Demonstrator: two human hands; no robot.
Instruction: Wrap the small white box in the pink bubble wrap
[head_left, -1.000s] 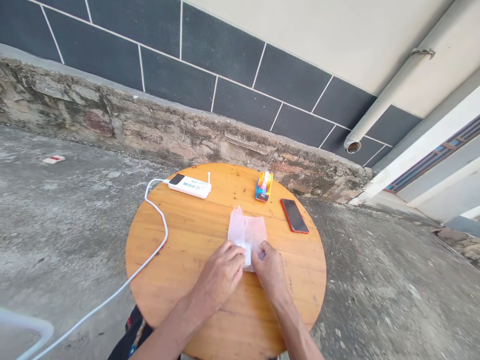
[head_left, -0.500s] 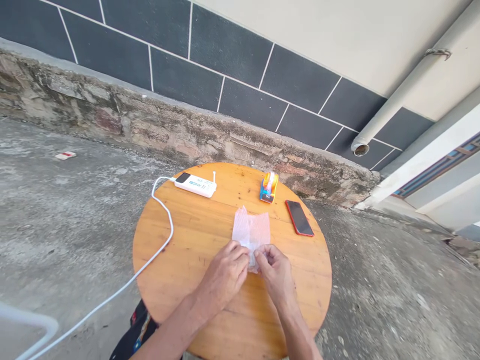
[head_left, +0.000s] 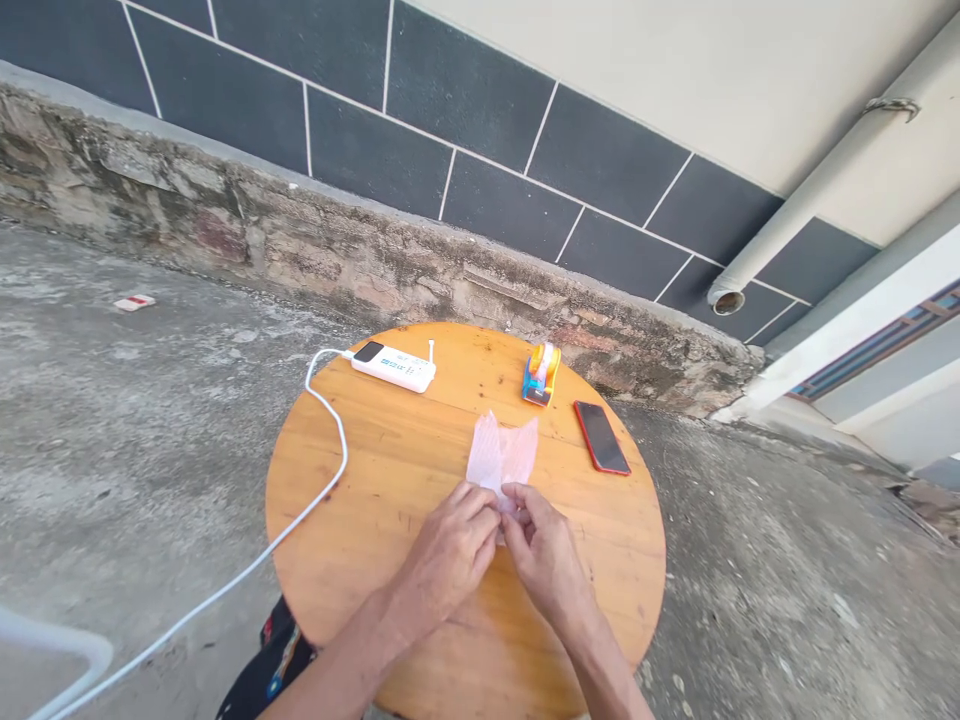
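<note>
A thin, pale pink sheet [head_left: 504,450], crinkled like tissue or crepe paper, lies on the round wooden table [head_left: 360,540] with its far edge standing in two peaks. My left hand [head_left: 459,530] is closed on the sheet's near left part, fingers curled over it. On the near right part, my right hand [head_left: 538,535] pinches the sheet between thumb and forefinger. Both hands almost meet at the sheet's middle, and its near end is mostly hidden beneath them.
Toward the back stand a white power strip [head_left: 394,367] with a white cable [head_left: 341,440] and a yellow-and-blue tape dispenser [head_left: 541,375]. A red-edged phone [head_left: 601,437] lies at the right. Beyond the table runs a stone-based wall [head_left: 360,235] with a pipe [head_left: 795,190].
My right hand has shifted slightly left, closer to my left hand. The sheet's right part has been drawn inward, so the sheet looks narrower and more folded.
</note>
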